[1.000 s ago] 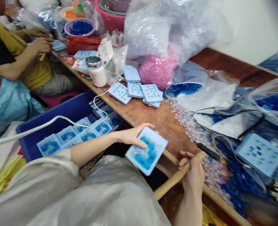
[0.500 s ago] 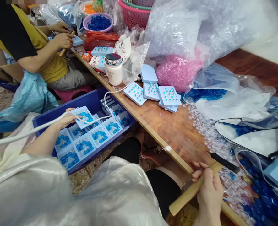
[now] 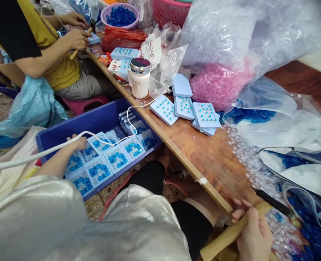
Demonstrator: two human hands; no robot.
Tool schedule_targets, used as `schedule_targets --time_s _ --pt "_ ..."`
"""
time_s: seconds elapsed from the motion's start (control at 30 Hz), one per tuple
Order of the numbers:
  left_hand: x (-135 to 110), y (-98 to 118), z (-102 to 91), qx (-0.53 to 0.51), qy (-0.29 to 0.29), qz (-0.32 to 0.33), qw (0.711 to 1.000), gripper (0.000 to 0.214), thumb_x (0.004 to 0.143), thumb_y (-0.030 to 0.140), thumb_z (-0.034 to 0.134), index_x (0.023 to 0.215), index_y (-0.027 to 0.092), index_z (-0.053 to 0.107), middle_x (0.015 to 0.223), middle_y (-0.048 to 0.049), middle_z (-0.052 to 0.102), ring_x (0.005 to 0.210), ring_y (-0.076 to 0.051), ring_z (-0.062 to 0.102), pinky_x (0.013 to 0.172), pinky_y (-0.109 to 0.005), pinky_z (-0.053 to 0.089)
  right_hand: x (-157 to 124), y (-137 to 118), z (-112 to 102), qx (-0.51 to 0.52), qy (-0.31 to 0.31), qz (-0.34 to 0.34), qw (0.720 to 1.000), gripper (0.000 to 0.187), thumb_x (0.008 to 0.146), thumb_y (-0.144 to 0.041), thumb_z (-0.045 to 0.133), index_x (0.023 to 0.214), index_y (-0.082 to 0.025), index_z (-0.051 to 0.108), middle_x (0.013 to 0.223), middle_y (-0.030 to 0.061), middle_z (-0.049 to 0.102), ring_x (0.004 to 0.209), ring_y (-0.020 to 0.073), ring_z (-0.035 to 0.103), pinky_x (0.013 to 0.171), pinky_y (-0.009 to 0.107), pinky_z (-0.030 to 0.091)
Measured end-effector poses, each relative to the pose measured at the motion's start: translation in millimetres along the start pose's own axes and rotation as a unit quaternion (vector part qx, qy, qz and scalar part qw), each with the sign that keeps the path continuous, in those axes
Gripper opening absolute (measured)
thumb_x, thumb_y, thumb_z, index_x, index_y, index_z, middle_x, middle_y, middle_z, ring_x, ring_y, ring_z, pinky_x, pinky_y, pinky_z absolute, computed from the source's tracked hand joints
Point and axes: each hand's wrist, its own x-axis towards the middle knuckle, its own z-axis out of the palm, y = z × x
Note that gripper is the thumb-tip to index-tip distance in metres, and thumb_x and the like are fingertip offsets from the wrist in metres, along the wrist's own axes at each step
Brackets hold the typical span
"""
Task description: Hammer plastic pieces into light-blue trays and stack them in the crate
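My left hand (image 3: 79, 143) is low inside the blue crate (image 3: 58, 127), its fingers loosely apart and partly hidden behind a white cable. Right beside it, a pale blue square case (image 3: 99, 142) with blue pieces rests on other cases; I cannot tell whether the fingers still touch it. Several similar cases (image 3: 116, 158) line the crate. At the table edge, my right hand (image 3: 255, 232) is closed round the wooden handle of a hammer (image 3: 228, 237). Its narrow black head points over clear plastic bits (image 3: 278, 232).
A white cable (image 3: 59, 146) crosses above the crate. Light blue cases (image 3: 206, 115) with small turquoise dots lie on the wooden table (image 3: 187, 148), near a white jar (image 3: 140, 81). Plastic bags (image 3: 220, 36) crowd the back. A co-worker (image 3: 48, 47) sits at left, holding a wooden-handled tool.
My left hand has lowered the case into the crate and drawn slightly left of it. My right hand keeps hold of the hammer. The whole view has shifted a little.
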Motion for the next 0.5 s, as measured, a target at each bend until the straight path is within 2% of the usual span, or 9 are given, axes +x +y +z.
schedule_targets --time_s 0.1,0.17,0.23,0.37,0.43,0.5 --pt "21.4 37.2 2.0 0.004 0.027 0.049 0.998 0.045 0.078 0.043 0.052 0.11 0.011 0.052 0.118 -0.0147 0.049 0.118 -0.036 0.033 0.093 -0.05 0.028 -0.3 -2.4 1.6 -0.01 0.013 0.004 1.0 0.037 0.075 -0.048 0.057 0.091 -0.015 0.058 0.076 0.0019 0.06 0.05 0.0074 0.046 0.044 0.02 0.036" --pt "36.5 60.4 8.1 0.001 -0.017 0.096 0.995 0.059 0.075 0.05 0.053 0.123 0.017 0.044 0.127 -0.0145 0.043 0.119 -0.036 0.034 0.094 -0.048 0.029 -0.4 -3.8 2.7 -0.02 0.022 0.009 1.0 0.038 0.074 -0.049 0.057 0.091 -0.015 0.058 0.076 0.0019 0.061 0.048 0.0071 0.045 0.043 0.021 0.035" --pt "48.4 75.5 14.6 0.01 -0.071 0.112 0.991 0.075 0.067 0.051 0.06 0.13 0.019 0.037 0.13 -0.0178 0.039 0.116 -0.038 0.038 0.092 -0.048 0.031 -0.8 -5.1 3.9 -0.023 0.025 0.015 0.999 0.039 0.074 -0.05 0.057 0.09 -0.015 0.058 0.074 0.0012 0.06 0.046 0.0069 0.044 0.043 0.021 0.035" --pt "61.9 80.3 16.7 0.031 -0.109 0.094 0.989 0.099 0.048 0.039 0.075 0.134 0.019 0.03 0.127 -0.021 0.04 0.115 -0.041 0.036 0.088 -0.051 0.032 -1.8 -7.4 6.3 -0.02 0.032 0.027 0.999 0.038 0.074 -0.049 0.057 0.092 -0.016 0.058 0.076 0.001 0.061 0.046 0.0066 0.043 0.042 0.021 0.033" --pt "67.7 79.7 12.4 0.014 -0.118 0.093 0.989 0.095 0.044 0.037 0.078 0.129 0.017 0.038 0.124 -0.0201 0.043 0.116 -0.042 0.035 0.088 -0.052 0.032 -1.2 -8.1 7.0 -0.024 0.038 0.034 0.998 0.036 0.075 -0.048 0.057 0.093 -0.016 0.058 0.078 0.0009 0.061 0.046 0.0063 0.043 0.042 0.021 0.033" --pt "74.8 83.1 8.3 -0.019 -0.111 0.089 0.99 0.082 0.051 0.045 0.075 0.121 0.012 0.046 0.123 -0.0197 0.045 0.116 -0.041 0.035 0.09 -0.051 0.032 -0.1 -8.7 7.2 -0.021 0.037 0.038 0.998 0.035 0.074 -0.047 0.057 0.092 -0.017 0.058 0.079 0.0006 0.061 0.047 0.0063 0.043 0.042 0.02 0.034"
